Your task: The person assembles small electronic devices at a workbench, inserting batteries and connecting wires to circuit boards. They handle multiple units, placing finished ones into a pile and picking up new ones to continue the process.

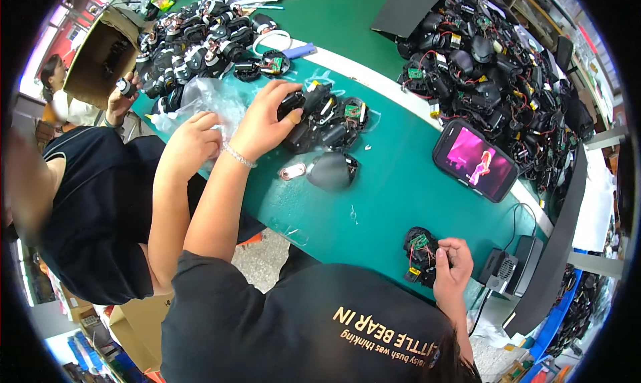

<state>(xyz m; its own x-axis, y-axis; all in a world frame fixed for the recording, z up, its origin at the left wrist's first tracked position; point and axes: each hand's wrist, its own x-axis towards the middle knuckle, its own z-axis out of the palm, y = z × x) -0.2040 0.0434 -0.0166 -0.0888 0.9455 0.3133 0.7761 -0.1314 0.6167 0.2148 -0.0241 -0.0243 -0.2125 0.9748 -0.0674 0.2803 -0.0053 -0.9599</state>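
My left hand (270, 119), with a beaded bracelet at its wrist, curls round a black plastic housing (292, 105) above a cluster of similar black parts (327, 116). One of those has a green circuit board (352, 111). Just nearer lie a smooth black shell (332, 170) and a small oval white and copper-coloured part (292, 172). At the right, the closed fingers of my right hand (454, 266) grip the edge of an opened black device (420, 255). It shows a green board, red wires and a yellow part. My fingers partly hide its right edge.
A co-worker's hand (193, 139) is close left of my left arm, by a clear plastic bag (207, 103). Their other hand (122, 96) holds a small part. Piles of black devices (487, 69) stand beyond. A phone (475, 161) and a black charger (501, 271) lie at right.
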